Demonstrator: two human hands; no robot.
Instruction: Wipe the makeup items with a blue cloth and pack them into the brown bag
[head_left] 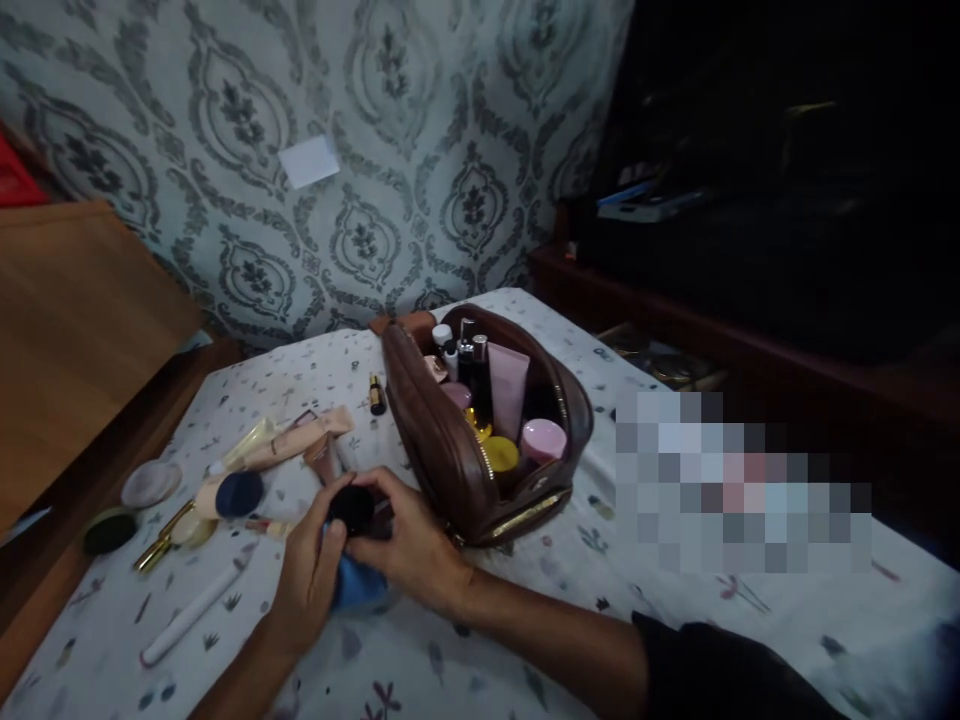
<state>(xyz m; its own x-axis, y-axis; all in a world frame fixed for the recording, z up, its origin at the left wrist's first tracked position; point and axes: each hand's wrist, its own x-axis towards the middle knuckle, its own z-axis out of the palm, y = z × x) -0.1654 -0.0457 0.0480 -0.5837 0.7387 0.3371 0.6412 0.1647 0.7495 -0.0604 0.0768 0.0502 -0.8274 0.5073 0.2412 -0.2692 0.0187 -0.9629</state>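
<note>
Both my hands meet low in the middle of the view over a floral sheet [450,670]. My left hand [307,580] is closed around a blue item [356,588], perhaps a cloth or pouch. My right hand [409,550] is closed on a round black piece [351,507] at the top of it, fingers curled over it. An open brown cosmetic bag [442,440] stands just right of my hands, holding a pink tube [508,385], a pink-lidded jar [543,438], a yellow jar [500,452] and several small bottles.
Loose cosmetics lie left of my hands: beige tubes [289,440], a dark blue puff [238,492], a white pencil [191,612], a round compact [150,483], a small gold-capped bottle [376,394]. A patterned wall [360,150] rises behind; dark wooden furniture [675,320] stands at right.
</note>
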